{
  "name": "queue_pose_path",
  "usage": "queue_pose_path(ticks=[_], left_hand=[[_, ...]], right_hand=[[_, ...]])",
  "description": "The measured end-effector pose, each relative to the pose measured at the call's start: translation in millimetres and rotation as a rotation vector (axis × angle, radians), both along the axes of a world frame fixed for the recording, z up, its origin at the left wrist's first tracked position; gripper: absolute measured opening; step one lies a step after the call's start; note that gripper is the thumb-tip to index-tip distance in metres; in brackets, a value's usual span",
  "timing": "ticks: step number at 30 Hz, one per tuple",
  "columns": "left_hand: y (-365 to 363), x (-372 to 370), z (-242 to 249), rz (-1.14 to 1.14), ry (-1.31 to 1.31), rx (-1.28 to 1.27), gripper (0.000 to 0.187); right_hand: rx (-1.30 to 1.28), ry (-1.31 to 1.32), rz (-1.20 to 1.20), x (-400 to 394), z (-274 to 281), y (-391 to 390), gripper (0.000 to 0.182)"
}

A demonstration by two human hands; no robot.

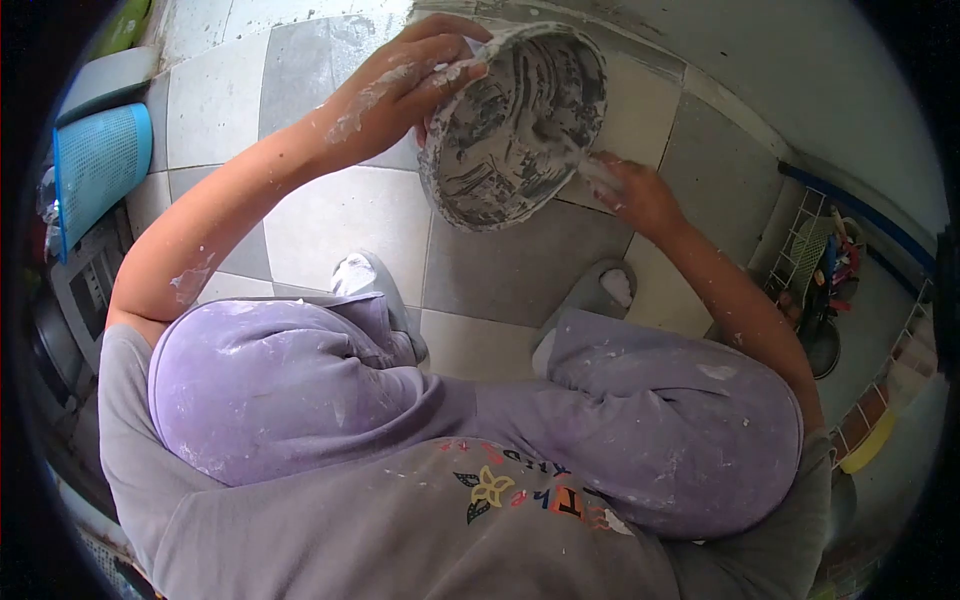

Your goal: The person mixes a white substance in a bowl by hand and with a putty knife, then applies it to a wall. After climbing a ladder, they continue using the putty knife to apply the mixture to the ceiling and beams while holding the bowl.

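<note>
My left hand (440,72), streaked with white paste, grips the upper left rim of a dark round bowl (486,135). The bowl is tilted so its inside faces me; grey-white paste coats its wall and bottom in smears. At the lower right rim, my right hand (640,198) is closed around a pale, paste-covered tool (598,172). Its far end reaches into the bowl and is blurred, so its exact kind does not show. Part of the left fingers is hidden behind the bowl.
Below the bowl lies a floor of grey and white tiles (480,270). My slippered feet (375,285) stand apart beneath it. At left are a blue perforated basket (105,165) and an appliance (85,290). A wire rack (800,235) with small items stands right, beside the wall (800,80).
</note>
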State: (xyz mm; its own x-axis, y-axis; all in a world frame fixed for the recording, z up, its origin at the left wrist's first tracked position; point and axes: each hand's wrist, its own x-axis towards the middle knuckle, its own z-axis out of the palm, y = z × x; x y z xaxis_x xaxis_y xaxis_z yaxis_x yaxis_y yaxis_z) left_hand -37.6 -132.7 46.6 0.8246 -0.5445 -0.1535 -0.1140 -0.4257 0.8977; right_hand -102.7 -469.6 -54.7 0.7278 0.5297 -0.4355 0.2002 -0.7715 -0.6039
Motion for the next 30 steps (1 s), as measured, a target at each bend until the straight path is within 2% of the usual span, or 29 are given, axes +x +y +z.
queue_pose_path(ticks=[4,7,10,13,16,25,30], left_hand=[[-1,-3,0,0.004,-0.015,0.007,0.032],[-5,-4,2,0.008,-0.011,0.008,0.031],[-6,-7,3,-0.025,-0.037,0.016,0.030],[-4,-6,-5,-0.073,-0.235,0.046,0.029],[-1,-8,0,-0.016,-0.044,0.016,0.029],[3,-7,-1,0.041,0.064,-0.027,0.034],[3,-10,-5,0.099,0.097,-0.036,0.034]], right_hand=[[0.026,0.063,-0.029,-18,0,10,0.048],[0.083,-0.024,-0.051,-12,0,5,0.048],[0.049,-0.110,-0.195,-2,-3,7,0.050],[0.030,-0.151,-0.137,1,-17,4,0.051],[0.038,-0.152,0.072,-4,-22,2,0.052],[0.013,0.062,-0.032,-4,-15,4,0.052],[0.040,0.060,0.017,8,-3,6,0.049]])
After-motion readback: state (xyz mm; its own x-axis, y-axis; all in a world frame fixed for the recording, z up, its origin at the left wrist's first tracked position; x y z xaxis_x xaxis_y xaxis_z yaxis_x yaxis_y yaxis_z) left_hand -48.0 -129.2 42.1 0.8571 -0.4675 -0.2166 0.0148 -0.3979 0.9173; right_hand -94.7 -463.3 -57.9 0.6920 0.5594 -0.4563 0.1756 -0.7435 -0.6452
